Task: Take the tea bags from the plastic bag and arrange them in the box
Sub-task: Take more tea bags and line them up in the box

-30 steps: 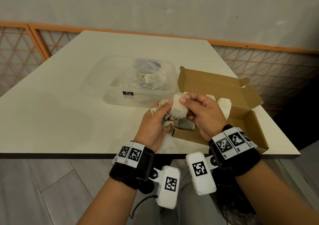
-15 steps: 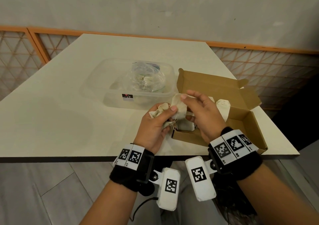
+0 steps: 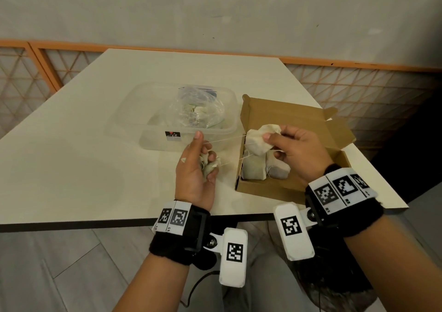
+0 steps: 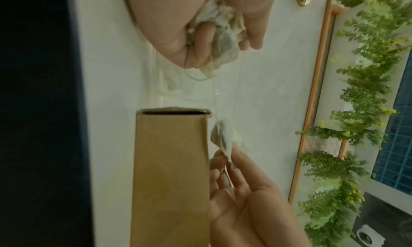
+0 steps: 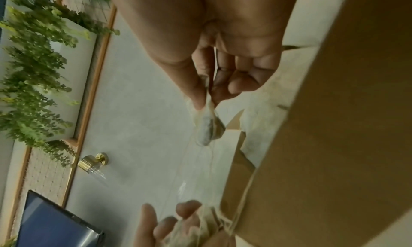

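The left hand [image 3: 195, 170] is curled around a small bunch of tea bags [image 3: 210, 165], its index finger stretched up and away from the rest. In the left wrist view that bunch [image 4: 219, 37] is wadded between the palm and bent fingers. To its right, the right hand [image 3: 295, 147] pinches one tea bag [image 3: 257, 141] between thumb and fingertips, holding it above the left end of the box [image 3: 290, 120]. The right wrist view shows the pinch closely — the bag [image 5: 208, 127] hangs just below the fingertips [image 5: 200, 102]. Thin strings [image 3: 223, 140] run taut from the left hand across to the lifted bag, so the two hands are apart but joined by thread.

Below the right hand, more tea bags [image 3: 256, 169] stand in the near-left corner of the open box, which sits on the desk [image 3: 71, 158]. Beyond the left hand is a clear tub [image 3: 143, 110], and inside it lies the plastic bag [image 3: 198, 110] with pale tea bags showing through — how many, I cannot tell.
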